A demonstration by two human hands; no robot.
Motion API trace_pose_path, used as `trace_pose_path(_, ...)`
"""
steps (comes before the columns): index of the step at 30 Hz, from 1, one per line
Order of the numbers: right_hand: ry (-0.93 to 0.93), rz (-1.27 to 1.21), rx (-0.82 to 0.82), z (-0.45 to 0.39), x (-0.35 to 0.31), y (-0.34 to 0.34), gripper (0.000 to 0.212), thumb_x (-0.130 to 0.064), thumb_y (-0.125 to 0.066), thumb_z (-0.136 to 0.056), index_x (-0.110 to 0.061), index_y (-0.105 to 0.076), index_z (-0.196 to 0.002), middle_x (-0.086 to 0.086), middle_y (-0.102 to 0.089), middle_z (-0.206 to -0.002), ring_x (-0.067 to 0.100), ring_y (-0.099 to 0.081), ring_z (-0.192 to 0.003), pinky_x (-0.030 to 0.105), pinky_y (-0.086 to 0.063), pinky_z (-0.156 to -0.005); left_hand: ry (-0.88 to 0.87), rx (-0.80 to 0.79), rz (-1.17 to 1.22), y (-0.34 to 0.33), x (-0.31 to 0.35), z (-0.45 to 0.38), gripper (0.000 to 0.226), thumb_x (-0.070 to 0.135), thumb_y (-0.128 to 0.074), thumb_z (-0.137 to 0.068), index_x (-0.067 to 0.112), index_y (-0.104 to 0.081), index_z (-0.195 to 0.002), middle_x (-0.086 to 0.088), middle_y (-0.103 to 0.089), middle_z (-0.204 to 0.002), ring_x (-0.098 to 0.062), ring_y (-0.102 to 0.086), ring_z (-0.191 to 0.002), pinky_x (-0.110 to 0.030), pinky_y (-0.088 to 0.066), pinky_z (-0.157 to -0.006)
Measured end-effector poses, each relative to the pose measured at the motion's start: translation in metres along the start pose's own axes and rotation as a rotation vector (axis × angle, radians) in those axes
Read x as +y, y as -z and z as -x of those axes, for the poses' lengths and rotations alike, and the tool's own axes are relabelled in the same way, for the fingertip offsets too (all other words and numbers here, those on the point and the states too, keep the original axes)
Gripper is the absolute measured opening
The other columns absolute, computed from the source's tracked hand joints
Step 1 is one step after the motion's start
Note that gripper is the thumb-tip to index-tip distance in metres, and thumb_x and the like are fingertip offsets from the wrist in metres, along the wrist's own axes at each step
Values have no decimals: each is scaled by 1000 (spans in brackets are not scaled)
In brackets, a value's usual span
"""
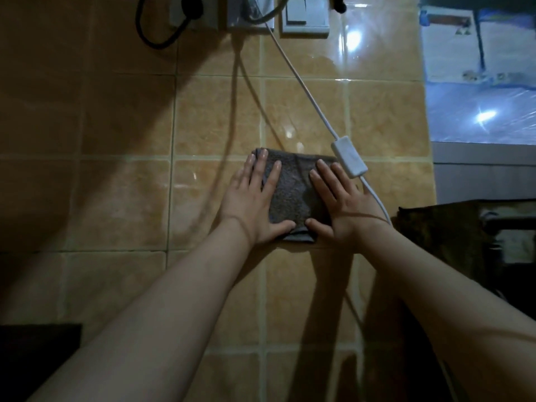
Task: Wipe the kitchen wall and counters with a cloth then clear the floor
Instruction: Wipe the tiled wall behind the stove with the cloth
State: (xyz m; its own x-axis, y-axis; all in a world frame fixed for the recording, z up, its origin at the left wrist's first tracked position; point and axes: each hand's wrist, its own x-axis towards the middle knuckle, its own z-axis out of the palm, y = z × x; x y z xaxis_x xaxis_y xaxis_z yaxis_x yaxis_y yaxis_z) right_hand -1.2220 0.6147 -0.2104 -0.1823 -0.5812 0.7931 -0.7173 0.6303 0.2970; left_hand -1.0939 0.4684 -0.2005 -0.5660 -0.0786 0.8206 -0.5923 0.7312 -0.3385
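grey folded cloth (290, 195) lies flat against the tan tiled wall (116, 184), below the white switch plate (304, 21). left hand (252, 207) and right hand (345, 210) press on it side by side, fingers straight and spread, thumbs nearly meeting. white cord (304, 91) with an inline switch box (349, 159) runs down from beside the plate, touching the cloth's right edge.

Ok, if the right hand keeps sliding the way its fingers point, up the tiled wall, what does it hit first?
Most likely the white inline switch box on the white cable: the right hand, flat on the grey cloth, already has its fingertips at the box's lower edge. Contact itself is unclear.
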Motion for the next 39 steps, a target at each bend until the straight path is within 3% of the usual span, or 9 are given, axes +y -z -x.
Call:
trace_pose_path(3,-58,88,-20,12,2,-3,88,-73,-1,-67,-27,26,-136,-7,28,-147,22,3,-147,54,-20,-113,-12,7,-7,-1,12,3,108,79,-30,-77,14,24,-145,-16,28,-152,-31,19,-143,-40,3,-117)
trace_pose_path(5,-95,107,-45,19,-2,-4,84,-73,1,-68,-28,35,-130,-8,36,-145,20,11,-146,53,-15,-115,-16,6,-13,0,18,5,108,78,-31,-78,13,23,-145,-16,28,-152,-30,19,-143,-40,3,-117)
trace_pose_path(9,-121,134,-77,34,-10,-6,83,-71,2,-72,-22,34,-132,-3,37,-146,24,17,-145,51,-5,-115,-28,-10,-46,-4,26,14,106,78,-28,-80,11,25,-144,-17,28,-152,-31,20,-143,-39,4,-117)
trace_pose_path(13,-87,272,16,46,-23,-3,91,-66,6,-72,-11,17,-143,9,23,-149,32,3,-146,36,32,-101,-37,-32,-45,-11,30,27,106,77,-27,-80,11,27,-143,-17,28,-152,-31,21,-142,-40,5,-116)
trace_pose_path(15,-83,288,7,49,-30,1,86,-65,-12,-89,-7,11,-147,11,23,-150,32,5,-146,35,28,-102,-43,-35,-42,-13,29,31,106,77,-27,-80,11,27,-143,-17,28,-152,-31,21,-142,-40,5,-116)
trace_pose_path(18,-139,278,-138,50,-37,0,85,-64,-16,-92,-10,22,-147,10,31,-152,30,20,-143,40,16,-109,-48,-33,-56,-15,25,35,105,76,-26,-81,11,27,-143,-17,28,-152,-30,22,-142,-39,6,-116)
trace_pose_path(23,-120,338,-155,52,-56,3,85,-61,-18,-94,-7,24,-144,10,33,-150,29,22,-143,39,25,-97,-34,-60,-54,-18,16,45,103,76,-25,-82,11,28,-142,-16,30,-151,-30,22,-142,-39,5,-116)
trace_pose_path(29,-150,210,-140,48,-73,-11,90,-63,-26,-90,-12,23,-146,8,29,-154,31,19,-144,42,4,-115,-4,-66,-46,-28,-1,60,105,77,-26,-81,11,30,-141,-16,30,-151,-29,23,-142,-40,6,-116)
trace_pose_path(39,-26,133,-134,33,-141,-23,90,-63,-27,-90,-14,26,-145,7,32,-153,32,21,-143,48,8,-115,95,-134,-60,-46,-59,109,106,76,-29,-80,13,31,-141,-14,32,-151,-27,23,-142,-38,5,-117)
